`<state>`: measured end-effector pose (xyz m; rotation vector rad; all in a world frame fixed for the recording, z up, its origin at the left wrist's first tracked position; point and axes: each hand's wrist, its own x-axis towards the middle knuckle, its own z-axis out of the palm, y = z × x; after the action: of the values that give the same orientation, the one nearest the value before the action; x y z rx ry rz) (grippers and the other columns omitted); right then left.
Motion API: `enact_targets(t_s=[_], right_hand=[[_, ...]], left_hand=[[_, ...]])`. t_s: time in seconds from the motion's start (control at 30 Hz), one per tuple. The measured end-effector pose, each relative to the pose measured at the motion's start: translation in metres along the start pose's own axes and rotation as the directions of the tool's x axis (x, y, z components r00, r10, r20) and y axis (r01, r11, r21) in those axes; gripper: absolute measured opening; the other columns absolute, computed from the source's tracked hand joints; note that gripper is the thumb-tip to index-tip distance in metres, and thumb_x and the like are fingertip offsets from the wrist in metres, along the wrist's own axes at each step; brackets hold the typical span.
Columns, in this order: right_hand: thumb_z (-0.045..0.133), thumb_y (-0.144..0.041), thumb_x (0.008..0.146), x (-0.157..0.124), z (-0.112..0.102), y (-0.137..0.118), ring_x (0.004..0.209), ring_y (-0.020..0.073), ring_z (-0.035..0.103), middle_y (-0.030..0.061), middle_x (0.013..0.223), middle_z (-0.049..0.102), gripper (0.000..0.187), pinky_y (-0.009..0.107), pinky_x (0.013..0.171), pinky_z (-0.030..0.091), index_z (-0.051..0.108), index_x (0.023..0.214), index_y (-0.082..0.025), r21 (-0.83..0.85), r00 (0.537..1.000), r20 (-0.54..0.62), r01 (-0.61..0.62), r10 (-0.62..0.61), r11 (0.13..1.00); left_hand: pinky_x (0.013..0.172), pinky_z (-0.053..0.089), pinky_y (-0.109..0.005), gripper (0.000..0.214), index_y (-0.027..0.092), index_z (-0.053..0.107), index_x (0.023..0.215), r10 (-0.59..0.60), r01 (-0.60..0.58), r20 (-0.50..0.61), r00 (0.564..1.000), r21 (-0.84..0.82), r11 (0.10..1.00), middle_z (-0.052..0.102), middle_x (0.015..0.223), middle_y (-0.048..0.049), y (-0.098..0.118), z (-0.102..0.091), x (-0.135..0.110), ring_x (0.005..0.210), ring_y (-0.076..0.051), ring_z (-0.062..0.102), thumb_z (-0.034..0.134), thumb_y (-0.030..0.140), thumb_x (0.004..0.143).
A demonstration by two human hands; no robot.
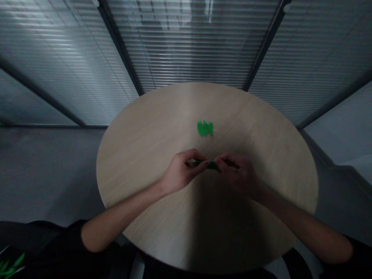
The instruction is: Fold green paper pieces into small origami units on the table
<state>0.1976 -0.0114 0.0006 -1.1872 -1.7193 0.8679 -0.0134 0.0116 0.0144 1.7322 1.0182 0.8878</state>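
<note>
Both of my hands meet over the middle of a round light-wood table (pixel 145 155). My left hand (pixel 181 170) and my right hand (pixel 241 172) each pinch one end of a small green folded paper piece (pixel 213 166), fingers closed on it just above the tabletop. Farther from me on the table lies a small cluster of green folded paper pieces (pixel 205 128), apart from both hands.
Behind the table stand glass walls with closed horizontal blinds (pixel 186 42) and dark frames. Grey floor surrounds the table. A few green paper strips (pixel 10 265) show at the bottom left corner, near my dark clothing.
</note>
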Motion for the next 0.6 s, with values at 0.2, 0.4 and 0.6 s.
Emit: enact_targets(t_s=[0.2, 0.4, 0.6], right_hand=[[0.064, -0.045, 0.094, 0.0014, 0.0027, -0.0004, 0.065, 0.0156, 0.070, 0.0026, 0.073, 0.073, 0.030, 0.026, 0.061, 0.055, 0.074, 0.087, -0.018, 0.139, 0.994, -0.041, -0.100, 0.106, 0.985], [0.067, -0.050, 0.091, 0.0052, 0.0038, -0.0039, 0.059, 0.0170, 0.071, 0.0037, 0.066, 0.073, 0.034, 0.026, 0.056, 0.057, 0.073, 0.084, -0.017, 0.237, 0.966, -0.160, -0.161, 0.202, 0.958], [0.068, -0.043, 0.091, 0.0011, 0.0081, -0.0083, 0.068, 0.0158, 0.072, 0.0038, 0.078, 0.075, 0.025, 0.026, 0.064, 0.059, 0.074, 0.087, -0.019, 0.247, 0.990, -0.062, -0.104, 0.123, 0.963]], left_hand=[[0.056, 0.055, -0.023, 0.028, 0.012, 0.068, 0.088, -0.034, 0.034, 0.004, 0.999, -0.172, 0.985, 0.066, 0.079, -0.0051, -0.0017, 0.0017, 0.0024, 0.064, -0.012, 0.064, 0.062, 0.039, 0.094], [0.057, 0.060, -0.023, 0.036, 0.014, 0.061, 0.108, -0.056, 0.059, 0.018, 0.998, -0.311, 0.948, 0.069, 0.084, -0.0049, -0.0063, 0.0082, -0.0008, 0.069, -0.014, 0.067, 0.076, 0.037, 0.085], [0.061, 0.062, -0.024, 0.020, 0.013, 0.065, 0.093, -0.054, 0.061, 0.031, 0.998, -0.301, 0.952, 0.071, 0.082, -0.0053, -0.0081, 0.0091, 0.0012, 0.068, -0.013, 0.068, 0.070, 0.032, 0.089]])
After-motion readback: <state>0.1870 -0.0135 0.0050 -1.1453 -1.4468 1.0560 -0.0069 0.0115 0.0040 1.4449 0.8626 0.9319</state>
